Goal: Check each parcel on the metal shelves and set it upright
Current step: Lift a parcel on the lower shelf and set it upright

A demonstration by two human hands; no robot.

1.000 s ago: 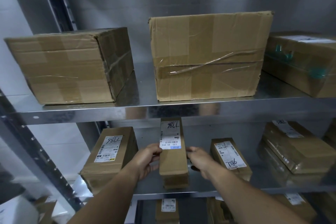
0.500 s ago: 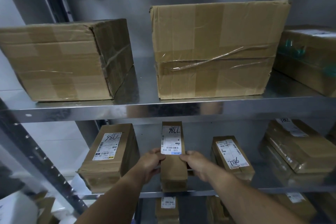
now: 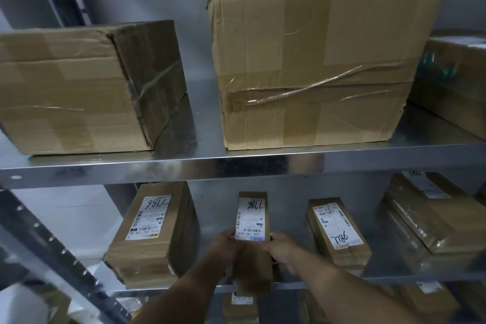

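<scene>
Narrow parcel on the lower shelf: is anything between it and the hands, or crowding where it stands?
Nothing visible. The left hand and right hand hold the narrow parcel by its sides; open gaps separate it from the wide parcel to its left and the smaller parcel to its right.

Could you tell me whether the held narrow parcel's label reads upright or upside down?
Upside down: the label on the narrow parcel, gripped by left hand and right hand, shows its handwritten number inverted.
</scene>
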